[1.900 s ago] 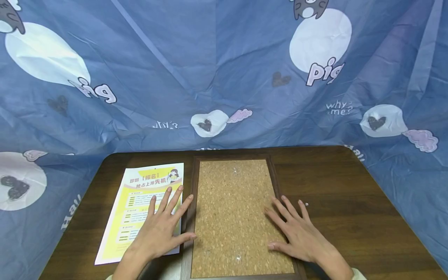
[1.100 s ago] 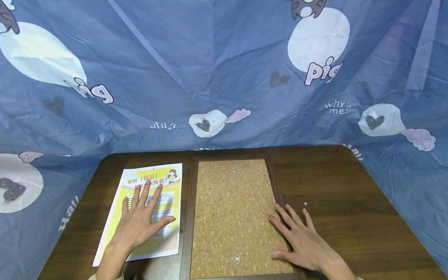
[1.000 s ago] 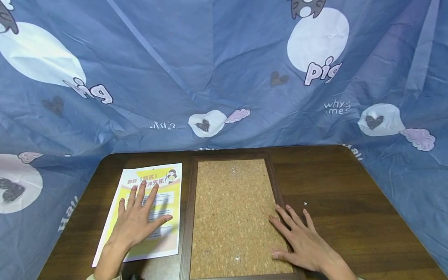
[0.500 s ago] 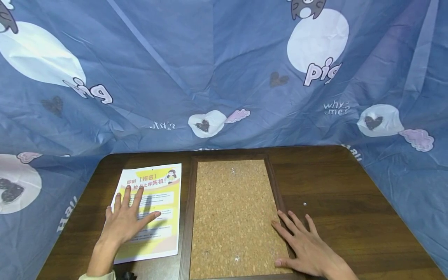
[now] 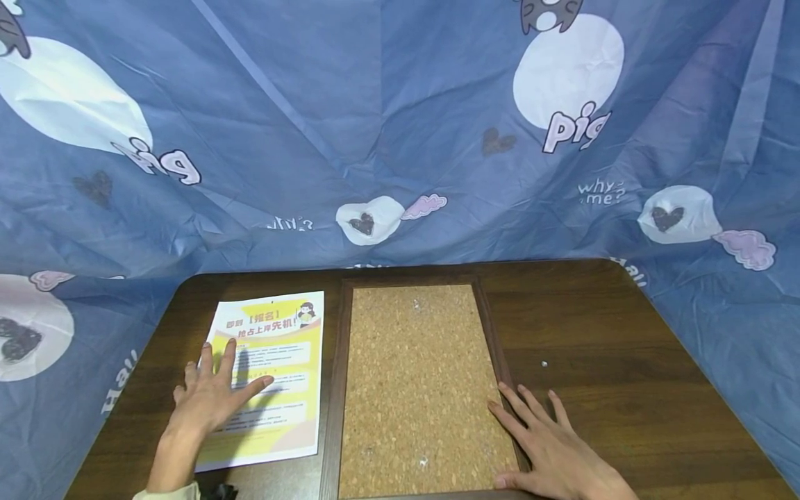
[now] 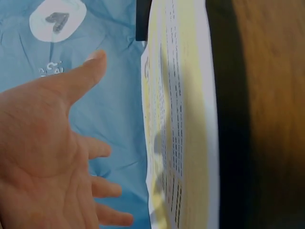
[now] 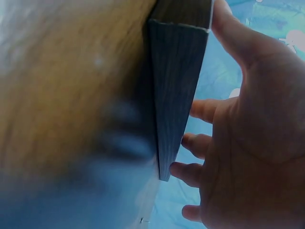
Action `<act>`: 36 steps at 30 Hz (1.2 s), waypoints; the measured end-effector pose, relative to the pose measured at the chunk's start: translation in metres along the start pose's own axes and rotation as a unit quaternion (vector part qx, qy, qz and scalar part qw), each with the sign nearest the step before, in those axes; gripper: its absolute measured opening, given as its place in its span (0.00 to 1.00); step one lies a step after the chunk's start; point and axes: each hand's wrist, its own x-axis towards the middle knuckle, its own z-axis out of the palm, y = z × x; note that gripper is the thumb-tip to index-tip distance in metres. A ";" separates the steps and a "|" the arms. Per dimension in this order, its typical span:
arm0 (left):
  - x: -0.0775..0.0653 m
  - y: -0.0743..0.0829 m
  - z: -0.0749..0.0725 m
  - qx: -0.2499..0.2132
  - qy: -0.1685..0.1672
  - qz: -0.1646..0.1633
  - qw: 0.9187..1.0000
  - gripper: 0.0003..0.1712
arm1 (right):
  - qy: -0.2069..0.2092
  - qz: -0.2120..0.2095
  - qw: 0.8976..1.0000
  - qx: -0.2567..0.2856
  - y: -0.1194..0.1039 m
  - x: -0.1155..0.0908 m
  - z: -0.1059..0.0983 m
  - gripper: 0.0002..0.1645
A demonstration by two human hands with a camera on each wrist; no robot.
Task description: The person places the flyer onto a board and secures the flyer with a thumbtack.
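Note:
My left hand (image 5: 203,406) is spread over the left part of a yellow-and-white printed poster (image 5: 287,396), and its shadow falls across the print. In the left wrist view a gap shows between the straight fingers and the sheet. A cork board (image 5: 419,382) in a dark wooden frame lies to the right of the poster. At the lower right of that frame is my right hand (image 5: 556,448), fingers spread. The right wrist view shows the fingertips along the frame's side (image 7: 178,81) and the thumb at its corner. Neither hand holds anything.
Small clear, shiny pieces, such as one near the top (image 5: 417,303) and one near the bottom (image 5: 423,461), sit on the cork. Another tiny shiny piece (image 5: 544,364) lies on the dark wooden table (image 5: 600,333). A blue printed curtain (image 5: 437,160) hangs behind.
My left hand has moved left from the board's edge across the poster, uncovering more print. My right hand has slid slightly toward me along the frame. Poster and board stay put.

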 end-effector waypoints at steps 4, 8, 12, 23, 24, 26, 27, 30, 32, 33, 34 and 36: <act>0.001 -0.002 -0.001 0.003 -0.013 -0.014 1.000 0.67 | 0.003 -0.002 1.000 -0.003 0.000 -0.003 0.001 0.56; 0.001 -0.004 -0.001 0.005 -0.019 -0.019 1.000 0.68 | 0.010 -0.009 1.000 -0.009 0.001 -0.005 0.002 0.57; 0.002 -0.006 -0.001 0.002 -0.026 -0.027 0.999 0.68 | 0.015 -0.013 1.000 -0.013 0.002 -0.007 0.002 0.58; 0.005 -0.010 0.000 -0.024 -0.038 -0.059 0.997 0.73 | 0.028 -0.019 0.999 -0.011 0.002 -0.011 0.003 0.62; 0.006 -0.011 0.001 -0.025 -0.040 -0.061 0.997 0.73 | 0.025 -0.016 1.000 -0.009 0.001 -0.011 0.003 0.62; 0.006 -0.012 0.001 -0.029 -0.044 -0.067 0.996 0.74 | 0.020 -0.010 1.000 -0.004 0.001 -0.011 0.003 0.63; 0.006 -0.013 0.001 -0.029 -0.046 -0.072 0.996 0.75 | 0.018 -0.006 1.000 -0.001 0.001 -0.011 0.003 0.63; 0.006 -0.015 0.000 -0.035 -0.051 -0.082 0.995 0.76 | 0.014 0.001 1.000 0.008 0.002 -0.012 0.004 0.63; 0.007 -0.016 -0.001 -0.039 -0.055 -0.089 0.994 0.76 | 0.009 0.005 1.000 0.019 0.002 -0.012 0.005 0.63; 0.007 -0.017 -0.001 -0.042 -0.056 -0.091 0.993 0.77 | 0.007 0.007 1.000 0.024 0.003 -0.012 0.005 0.63; 0.007 -0.018 -0.001 -0.047 -0.057 -0.094 0.993 0.77 | 0.005 0.009 1.000 0.029 0.003 -0.012 0.006 0.63; 0.007 -0.019 -0.002 -0.054 -0.060 -0.101 0.992 0.79 | 0.001 0.012 0.999 0.039 0.004 -0.013 0.006 0.63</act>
